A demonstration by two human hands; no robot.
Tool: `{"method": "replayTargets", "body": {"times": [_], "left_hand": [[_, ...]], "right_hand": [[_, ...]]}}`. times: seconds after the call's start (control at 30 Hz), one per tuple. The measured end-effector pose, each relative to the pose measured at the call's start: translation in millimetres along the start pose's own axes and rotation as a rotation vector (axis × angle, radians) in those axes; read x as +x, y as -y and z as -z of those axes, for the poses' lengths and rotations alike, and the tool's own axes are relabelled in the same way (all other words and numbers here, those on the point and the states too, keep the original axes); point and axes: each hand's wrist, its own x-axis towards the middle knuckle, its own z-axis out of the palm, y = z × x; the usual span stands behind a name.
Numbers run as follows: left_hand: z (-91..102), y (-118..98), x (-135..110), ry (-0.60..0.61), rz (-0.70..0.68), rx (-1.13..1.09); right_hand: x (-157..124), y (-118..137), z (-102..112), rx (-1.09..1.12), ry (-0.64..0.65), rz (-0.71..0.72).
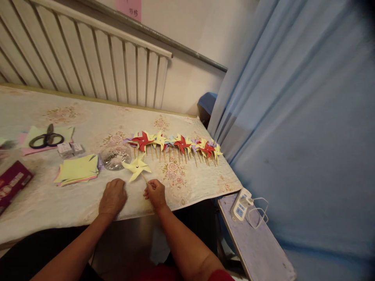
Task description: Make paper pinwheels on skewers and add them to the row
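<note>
Between the fingers of my right hand [156, 194] is the stick of a yellow paper pinwheel [137, 167], its head pointing up and to the left above the table. My left hand [113, 197] rests on the tablecloth just left of it, fingers curled under so that anything in them is hidden. A clear round dish [116, 158] of small metal pins lies behind the held pinwheel. Left of the dish sits a stack of yellow paper squares [77, 168] with cut corners. Finished pinwheels [181, 144], red, yellow, purple and blue, lie in a row at the back right.
Black-handled scissors [47, 139] lie on coloured paper at the left, near two small boxes [70, 149]. A dark red box [14, 185] is at the left edge. A power strip [241, 205] with a white cable sits on a low bench [263, 249] beside the blue curtain [307, 136].
</note>
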Motion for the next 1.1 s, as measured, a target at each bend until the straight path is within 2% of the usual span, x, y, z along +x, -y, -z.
{"method": "replayTargets", "body": {"times": [0.8,1.1], "left_hand": [[2.3,-2.7,-0.8,0.001,0.018,0.029],[-3.5,0.3,-1.4,-0.035,-0.014,0.025]], "right_hand": [[1.1,-1.7,0.5,0.003,0.015,0.022],[0.6,-1.6,0.6,0.009,0.013,0.026]]}}
